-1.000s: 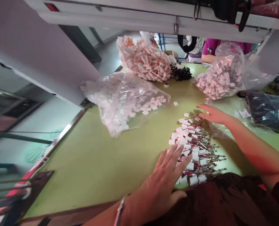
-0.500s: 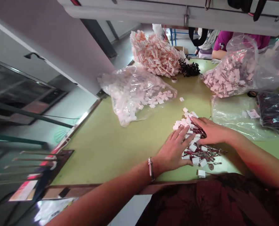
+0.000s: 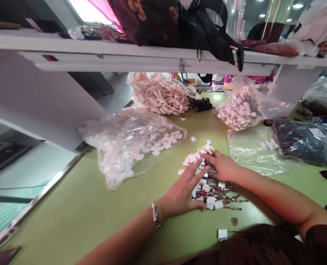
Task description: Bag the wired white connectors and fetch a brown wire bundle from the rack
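Observation:
A loose pile of small white tagged pieces with dark red and metallic stems (image 3: 206,186) lies on the green table. My left hand (image 3: 183,187), with a bracelet at the wrist, has its fingers spread against the pile's left side. On the upper right of the pile rests my right hand (image 3: 221,167), its fingers curled over some pieces; what its fingertips hold is hidden. One white-tagged piece (image 3: 222,234) lies apart near the table's front, below a small brownish round bit (image 3: 234,221).
Clear bags of white pieces (image 3: 141,136), pinkish pieces (image 3: 160,94) and more tagged pieces (image 3: 242,106) stand behind. Black pieces (image 3: 200,103) and a dark packed bag (image 3: 304,141) lie there too. A shelf (image 3: 152,60) crosses above; a person's purple sleeve (image 3: 228,78) shows beyond.
The view has tilted up, showing more of the shelf and its bags. Both hands remain at the pile, the right one curled closer over its upper part.

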A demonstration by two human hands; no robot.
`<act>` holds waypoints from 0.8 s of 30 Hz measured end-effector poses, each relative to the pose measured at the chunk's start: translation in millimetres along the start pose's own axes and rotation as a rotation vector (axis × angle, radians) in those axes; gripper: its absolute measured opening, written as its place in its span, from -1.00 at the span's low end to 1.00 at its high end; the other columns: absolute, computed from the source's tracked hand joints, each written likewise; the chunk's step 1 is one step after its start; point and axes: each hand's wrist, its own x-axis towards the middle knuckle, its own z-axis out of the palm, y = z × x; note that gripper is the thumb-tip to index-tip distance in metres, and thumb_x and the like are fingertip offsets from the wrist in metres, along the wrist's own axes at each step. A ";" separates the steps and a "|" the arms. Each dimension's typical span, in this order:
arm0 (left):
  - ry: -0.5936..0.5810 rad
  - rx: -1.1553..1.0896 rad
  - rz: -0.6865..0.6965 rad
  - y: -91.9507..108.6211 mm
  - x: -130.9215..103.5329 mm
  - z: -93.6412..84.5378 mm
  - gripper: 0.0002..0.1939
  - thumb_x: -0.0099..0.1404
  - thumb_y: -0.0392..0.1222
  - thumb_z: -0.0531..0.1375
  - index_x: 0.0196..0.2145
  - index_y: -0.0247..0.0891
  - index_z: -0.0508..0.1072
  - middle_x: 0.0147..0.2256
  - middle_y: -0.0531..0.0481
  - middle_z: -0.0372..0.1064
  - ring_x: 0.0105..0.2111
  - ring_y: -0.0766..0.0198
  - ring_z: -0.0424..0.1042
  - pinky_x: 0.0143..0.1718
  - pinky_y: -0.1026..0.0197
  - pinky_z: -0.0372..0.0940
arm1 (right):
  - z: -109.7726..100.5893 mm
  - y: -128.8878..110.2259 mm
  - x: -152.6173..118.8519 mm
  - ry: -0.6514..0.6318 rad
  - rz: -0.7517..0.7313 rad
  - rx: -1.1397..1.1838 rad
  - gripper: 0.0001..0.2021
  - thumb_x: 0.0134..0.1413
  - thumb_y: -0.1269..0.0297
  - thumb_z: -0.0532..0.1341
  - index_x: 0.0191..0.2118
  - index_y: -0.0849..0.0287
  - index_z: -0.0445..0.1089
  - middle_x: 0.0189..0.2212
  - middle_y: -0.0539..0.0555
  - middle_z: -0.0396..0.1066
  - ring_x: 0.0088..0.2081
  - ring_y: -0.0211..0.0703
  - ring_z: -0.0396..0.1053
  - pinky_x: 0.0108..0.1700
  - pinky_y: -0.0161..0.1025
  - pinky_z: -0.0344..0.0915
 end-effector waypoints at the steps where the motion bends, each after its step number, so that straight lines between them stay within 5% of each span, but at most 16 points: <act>1: 0.005 -0.014 0.006 -0.3 0.4 -1.3 0.18 0.03 0.40 0.19 0.36 -0.08 -0.35 0.36 -0.35 -0.39 0.32 -0.29 -0.20 0.23 -0.29 -0.01 | 2.2 2.8 0.0 0.008 -0.001 0.032 -0.25 0.06 0.13 0.17 0.35 0.04 -0.08 0.01 0.33 0.21 -0.14 0.15 0.37 -0.11 0.01 0.31; 5: 0.115 -0.068 0.028 1.9 7.3 -12.9 -0.05 0.19 0.45 -0.08 0.36 -0.05 -0.28 0.36 -0.25 -0.39 0.31 -0.25 -0.13 0.21 -0.27 0.05 | 1.2 19.7 0.0 0.181 -0.003 0.316 -0.30 0.02 0.18 0.22 0.30 0.05 0.05 -0.03 0.21 0.34 -0.06 0.05 0.36 0.00 -0.05 0.29; 9: 0.345 -0.038 0.003 6.7 26.5 -33.9 -0.34 0.38 0.21 -0.20 0.35 0.03 -0.25 0.36 -0.12 -0.32 0.30 -0.11 -0.08 0.22 -0.25 0.05 | -15.3 39.1 0.3 0.434 0.114 0.813 -0.40 -0.11 0.17 0.27 0.13 0.14 0.27 -0.08 0.10 0.44 -0.05 -0.08 0.38 0.02 -0.12 0.30; 13: 0.527 0.009 -0.074 3.7 59.7 -62.1 -0.51 0.42 -0.02 -0.08 0.27 -0.07 0.09 0.24 -0.16 0.07 0.23 0.03 0.12 0.20 -0.14 0.13 | -33.9 47.2 -3.2 0.498 0.249 1.142 -0.57 -0.26 0.10 0.34 -0.18 0.14 0.40 -0.42 -0.01 0.46 -0.42 -0.19 0.39 -0.36 -0.22 0.36; 16: 0.614 -0.034 -0.123 1.4 95.4 -86.1 -0.66 0.41 -0.09 -0.01 0.01 -0.23 0.41 0.04 -0.18 0.36 0.05 0.14 0.34 0.08 -0.01 0.28 | -44.5 47.0 -12.6 0.431 0.223 1.334 -0.66 -0.27 0.05 0.34 -0.39 0.15 0.33 -0.66 -0.09 0.31 -0.69 -0.30 0.19 -0.65 -0.31 0.14; 20: 0.604 -0.130 -0.008 11.1 156.5 -112.0 -0.70 0.38 -0.11 0.03 -0.27 -0.29 0.52 -0.29 -0.09 0.51 -0.27 0.28 0.46 -0.15 0.17 0.38 | -61.0 50.7 -36.5 0.425 0.262 1.448 -0.65 -0.29 0.05 0.35 -0.44 0.16 0.30 -0.68 -0.08 0.28 -0.73 -0.36 0.11 -0.71 -0.34 0.05; 24: 0.443 -0.044 0.273 34.4 226.2 -121.1 -0.71 0.38 -0.23 0.01 -0.09 -0.30 0.47 -0.11 -0.13 0.47 -0.07 0.24 0.41 0.00 0.14 0.30 | -70.6 64.6 -67.0 0.493 0.353 1.555 -0.62 -0.37 0.03 0.37 -0.51 0.20 0.28 -0.69 -0.06 0.27 -0.73 -0.42 0.06 -0.73 -0.39 -0.04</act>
